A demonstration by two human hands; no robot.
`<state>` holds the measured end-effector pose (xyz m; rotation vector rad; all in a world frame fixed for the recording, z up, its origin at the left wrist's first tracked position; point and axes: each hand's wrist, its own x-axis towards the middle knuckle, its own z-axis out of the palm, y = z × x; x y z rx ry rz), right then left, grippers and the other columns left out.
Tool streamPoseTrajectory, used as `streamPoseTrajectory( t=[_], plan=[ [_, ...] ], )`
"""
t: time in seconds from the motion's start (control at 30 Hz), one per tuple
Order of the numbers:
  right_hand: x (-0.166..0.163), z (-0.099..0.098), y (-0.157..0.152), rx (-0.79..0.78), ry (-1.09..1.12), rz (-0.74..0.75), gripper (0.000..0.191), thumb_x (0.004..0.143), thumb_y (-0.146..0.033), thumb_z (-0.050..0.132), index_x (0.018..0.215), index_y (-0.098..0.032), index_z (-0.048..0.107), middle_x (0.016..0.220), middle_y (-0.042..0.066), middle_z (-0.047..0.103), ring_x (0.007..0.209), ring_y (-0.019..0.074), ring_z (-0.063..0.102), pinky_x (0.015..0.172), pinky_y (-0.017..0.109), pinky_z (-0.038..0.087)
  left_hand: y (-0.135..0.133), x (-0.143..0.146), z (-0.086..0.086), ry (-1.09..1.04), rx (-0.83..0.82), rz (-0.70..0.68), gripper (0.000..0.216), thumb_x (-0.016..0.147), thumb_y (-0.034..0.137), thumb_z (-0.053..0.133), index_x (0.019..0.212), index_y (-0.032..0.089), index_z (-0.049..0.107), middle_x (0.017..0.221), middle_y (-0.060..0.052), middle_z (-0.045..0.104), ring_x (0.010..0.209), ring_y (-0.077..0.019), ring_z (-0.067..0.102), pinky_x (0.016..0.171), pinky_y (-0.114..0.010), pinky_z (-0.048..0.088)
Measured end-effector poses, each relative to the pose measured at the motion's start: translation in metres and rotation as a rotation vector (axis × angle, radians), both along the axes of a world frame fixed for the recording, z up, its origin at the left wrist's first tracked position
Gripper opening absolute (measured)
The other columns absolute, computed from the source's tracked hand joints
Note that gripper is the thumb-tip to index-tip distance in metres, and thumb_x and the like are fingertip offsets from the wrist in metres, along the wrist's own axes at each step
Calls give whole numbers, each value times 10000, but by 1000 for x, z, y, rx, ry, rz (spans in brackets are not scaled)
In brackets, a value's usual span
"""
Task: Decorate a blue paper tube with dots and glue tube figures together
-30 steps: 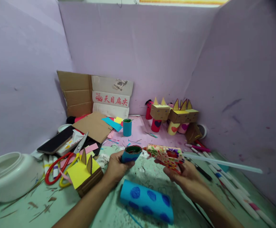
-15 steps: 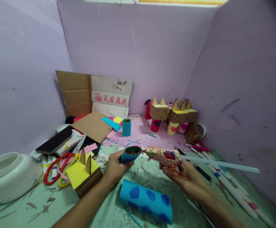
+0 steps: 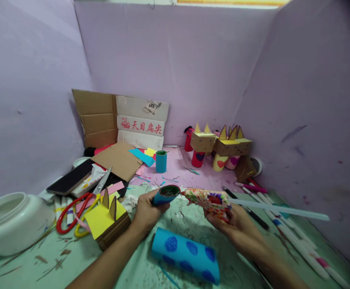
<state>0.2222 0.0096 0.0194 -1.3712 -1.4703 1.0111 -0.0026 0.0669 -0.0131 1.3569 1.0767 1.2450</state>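
Lately glue gun [image 3: 209, 199] dipped toward small tube [image 3: 165, 195].

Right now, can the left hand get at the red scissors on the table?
Probably not freely: the left hand is shut on the small blue tube, and the yellow-topped box sits between it and the scissors.

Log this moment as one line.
left hand: holds small tube | right hand: holds glue gun, nozzle at tube rim | dotted tube: on table
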Motion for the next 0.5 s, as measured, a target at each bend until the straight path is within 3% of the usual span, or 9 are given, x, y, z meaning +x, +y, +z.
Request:
streamPoseTrajectory(
  t=[0.33,0.5],
  plan=[
    [1,-3,0,20,-10,-7,216,720,-395,703,732,-182,675,689,26,636,626,206,580,542,286,475,-4,1,6,-12,14,-6,298,562,141,721,848,191,790,892,-16,768,915,-260,674,899,-369,492],
    [-1,2,-2,37,-39,-24,203,699,-393,698,677,-193,673,659,30,644,596,203,560,508,285,469,-2,1,5,-9,39,15,319,566,119,705,866,190,790,926,-26,772,947,-267,677,935,-384,486]
  ],
)
